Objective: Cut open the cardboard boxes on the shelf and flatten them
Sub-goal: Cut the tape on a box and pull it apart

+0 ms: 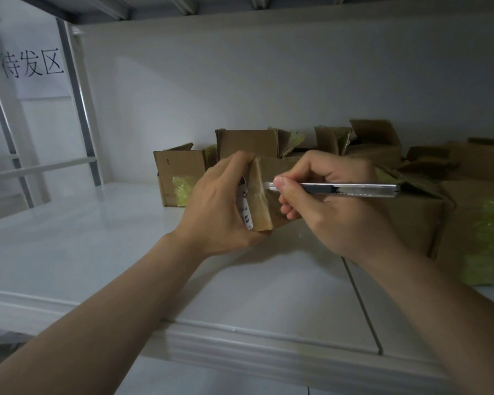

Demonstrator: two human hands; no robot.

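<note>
at the far left a paper sign (30,64) hangs by the rack upright. the white shelf (69,238) runs across the view, and toward its back stands an opened cardboard box (180,172) with yellow-green tape on its side.

just right of that, near the middle of the shelf, the left hand (220,206) is wrapped round one end of a small box (261,195), fingers curled over its top edge. a white barcode label (246,208) peeks out beside the palm. whether the box rests on the shelf or is lifted off it cannot be told.

the box looks light and thin-walled. it is likely stiff along its corners but quick to dent on the flat faces, so the end grip, kept clear of the cutting line, seems the sound place to hold it.

the right hand (334,201) pinches a slim metal utility knife (348,190) like a pen, its tip touching the box's near face. the smooth handle may slip if pushed hard, and the taped seam should part with light pressure.

behind and to the right sit more opened boxes (382,143), flaps up, and a larger box (417,223).
</note>
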